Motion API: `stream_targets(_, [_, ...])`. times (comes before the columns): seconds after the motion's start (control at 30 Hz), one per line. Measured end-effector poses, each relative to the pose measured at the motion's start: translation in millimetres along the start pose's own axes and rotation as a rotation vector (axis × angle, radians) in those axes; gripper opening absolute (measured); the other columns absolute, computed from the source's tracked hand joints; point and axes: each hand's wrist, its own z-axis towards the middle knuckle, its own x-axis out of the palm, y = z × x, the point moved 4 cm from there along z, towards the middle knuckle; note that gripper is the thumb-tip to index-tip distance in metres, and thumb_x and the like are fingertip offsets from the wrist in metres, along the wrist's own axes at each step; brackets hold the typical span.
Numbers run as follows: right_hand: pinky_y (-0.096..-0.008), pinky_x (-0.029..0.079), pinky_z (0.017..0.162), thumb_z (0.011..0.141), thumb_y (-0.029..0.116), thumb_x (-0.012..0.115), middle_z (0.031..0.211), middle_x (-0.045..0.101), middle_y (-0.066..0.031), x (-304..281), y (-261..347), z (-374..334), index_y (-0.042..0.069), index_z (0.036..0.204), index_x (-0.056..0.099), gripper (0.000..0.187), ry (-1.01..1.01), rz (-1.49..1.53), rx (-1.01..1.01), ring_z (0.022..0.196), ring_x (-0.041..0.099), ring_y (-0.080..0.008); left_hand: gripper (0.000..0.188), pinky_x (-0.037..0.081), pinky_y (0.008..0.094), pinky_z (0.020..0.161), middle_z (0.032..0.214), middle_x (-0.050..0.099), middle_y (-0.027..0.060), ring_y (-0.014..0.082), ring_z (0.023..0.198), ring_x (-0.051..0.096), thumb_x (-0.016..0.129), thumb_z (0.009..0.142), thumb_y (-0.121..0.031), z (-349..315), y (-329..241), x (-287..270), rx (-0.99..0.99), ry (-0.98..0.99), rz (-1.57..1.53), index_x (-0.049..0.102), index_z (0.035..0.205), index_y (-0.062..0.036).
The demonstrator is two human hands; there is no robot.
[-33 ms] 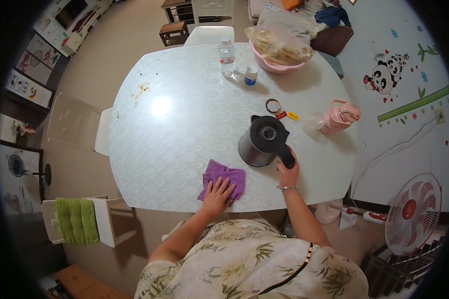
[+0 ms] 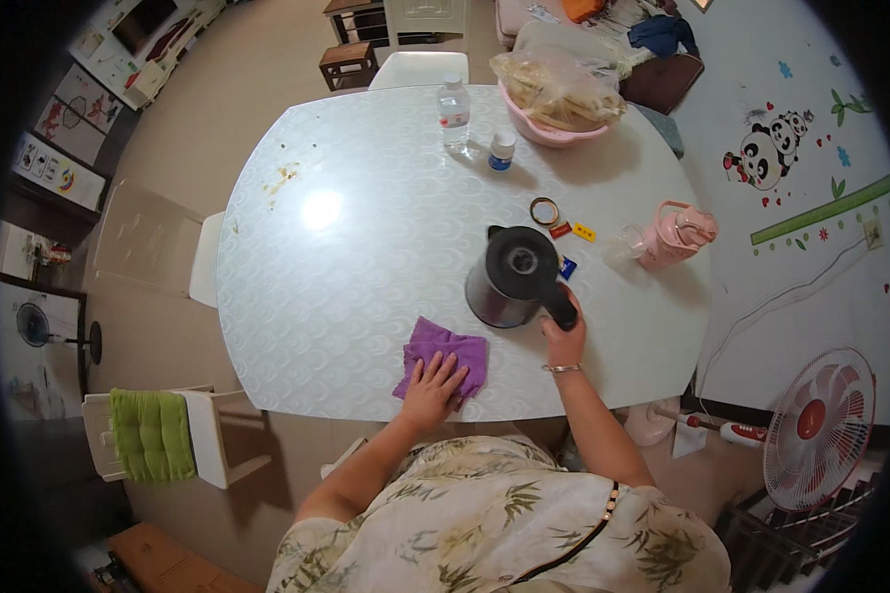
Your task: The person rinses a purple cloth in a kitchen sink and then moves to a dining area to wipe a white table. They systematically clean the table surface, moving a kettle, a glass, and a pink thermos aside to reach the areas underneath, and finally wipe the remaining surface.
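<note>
Kettle (image 2: 510,280) gripped by right hand (image 2: 566,343); left hand (image 2: 435,391) on purple cloth (image 2: 468,354).

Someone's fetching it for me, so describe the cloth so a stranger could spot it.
Find the white table, then its edge nearest the person. There, left of the kettle, the cloth lies under the left hand. Its purple sets it apart from the black-and-grey kettle.

Cream short-slv shirt (image 2: 485,519), grn leaf print (image 2: 521,497), silver bangle (image 2: 564,369) R wrist (image 2: 566,357), blk cord w/ gold beads (image 2: 610,505)
</note>
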Motion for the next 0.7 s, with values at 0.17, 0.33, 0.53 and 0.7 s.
stream_targets(0.17, [-0.0306,0.039,0.095,0.064,0.001,0.061,0.136,0.045,-0.0167,88.0,-14.4,21.1,-0.001,0.095,0.061,0.031,0.143,0.064,-0.042,0.115,0.051,-0.0208,0.062,0.022,0.0551,0.109,0.146,0.035,0.0073,0.0306,0.136,0.029,0.066,0.077,-0.023,-4.7,5.1,-2.0,0.001,-0.025,-0.001,0.045,0.136,-0.0214])
stream_targets(0.33, [-0.0337,0.039,0.098,0.063,0.002,0.06,0.138,0.043,-0.0182,139.9,-26.5,30.9,-0.002,0.094,0.06,0.031,0.215,-0.013,-0.149,0.12,0.05,-0.0266,0.062,0.024,0.0527,0.109,0.145,0.037,0.0076,0.0307,0.135,0.031,0.067,0.075,-0.02,-16.8,12.1,-6.0,-0.034,-0.022,-0.063,0.047,0.133,-0.0188])
stream_targets(0.53, [-0.0338,0.038,0.1,0.065,0.0,0.06,0.141,0.04,-0.0187,156.1,-42.0,45.7,0.0,0.107,0.055,0.043,0.289,-0.036,-0.227,0.126,0.046,-0.0294,0.059,0.03,0.0493,0.106,0.139,0.04,0.0167,0.0375,0.128,0.038,0.068,0.075,-0.017,-21.2,31.6,-15.3,-0.048,-0.115,-0.265,0.049,0.13,-0.0101])
stream_targets(0.7, [-0.0401,0.034,0.104,0.071,0.007,0.065,0.136,0.043,-0.0199,139.7,-41.3,15.8,0.004,0.134,0.04,0.067,0.16,-0.339,-0.186,0.125,0.043,-0.0342,0.063,0.035,0.0468,0.1,0.135,0.041,0.0216,0.0398,0.122,0.042,0.071,0.072,-0.018,-16.2,54.9,-36.8,-0.334,-0.412,-0.127,0.048,0.128,-0.0046])
